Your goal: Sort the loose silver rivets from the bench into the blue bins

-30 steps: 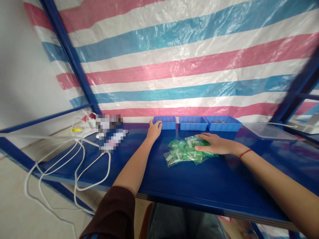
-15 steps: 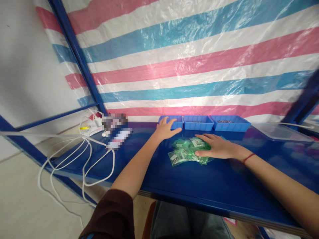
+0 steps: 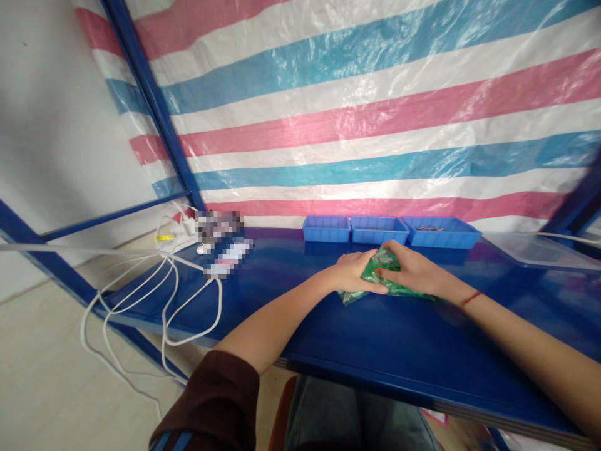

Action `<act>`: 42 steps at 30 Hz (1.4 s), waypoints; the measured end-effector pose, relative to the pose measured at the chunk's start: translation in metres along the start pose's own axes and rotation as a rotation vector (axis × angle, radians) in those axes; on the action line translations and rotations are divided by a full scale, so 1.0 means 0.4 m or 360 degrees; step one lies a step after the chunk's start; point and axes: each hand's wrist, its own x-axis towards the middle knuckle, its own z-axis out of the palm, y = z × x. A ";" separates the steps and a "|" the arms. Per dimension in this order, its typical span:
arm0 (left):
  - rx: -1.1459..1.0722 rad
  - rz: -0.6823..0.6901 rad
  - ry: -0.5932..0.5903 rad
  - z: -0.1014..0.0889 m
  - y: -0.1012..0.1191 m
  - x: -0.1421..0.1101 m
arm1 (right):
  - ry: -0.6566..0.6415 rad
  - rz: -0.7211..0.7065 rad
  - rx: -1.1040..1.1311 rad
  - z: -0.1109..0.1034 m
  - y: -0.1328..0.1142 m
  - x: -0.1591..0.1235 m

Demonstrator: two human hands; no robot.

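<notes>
A bunched pile of small green-tinted zip bags (image 3: 382, 262) is squeezed between my two hands above the blue tabletop. My left hand (image 3: 355, 273) curls around its left side, thumb across the front. From the right, my right hand (image 3: 416, 268) grips the pile with its fingers over the top and thumb in front. One clear bag corner pokes out below my left hand, and green plastic shows under my right palm. The contents of the bags cannot be made out now, and much of the pile is hidden by my hands.
Three blue bins stand in a row behind my hands: a left bin (image 3: 326, 230), a middle bin (image 3: 379, 232) and a right bin (image 3: 441, 233) with small metal pieces. A clear plastic lid (image 3: 539, 249) lies at right. White cables (image 3: 218, 307) hang over the left edge.
My left hand has moved right from in front of the left bin to the bags. Both hands have closed in, and the spread-out bags are now bunched together.
</notes>
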 end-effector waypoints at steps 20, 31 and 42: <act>-0.0872 -0.0278 0.0957 0.049 -0.030 0.054 | 0.0382 -0.0087 0.0533 0.050 -0.054 0.001; 0.0130 -0.0257 0.0517 0.051 0.020 0.014 | 0.0626 0.0399 0.0286 0.043 -0.048 0.007; 0.0244 -0.0274 -0.0685 -0.086 0.063 -0.054 | 0.0381 0.0290 0.0497 -0.006 0.030 0.014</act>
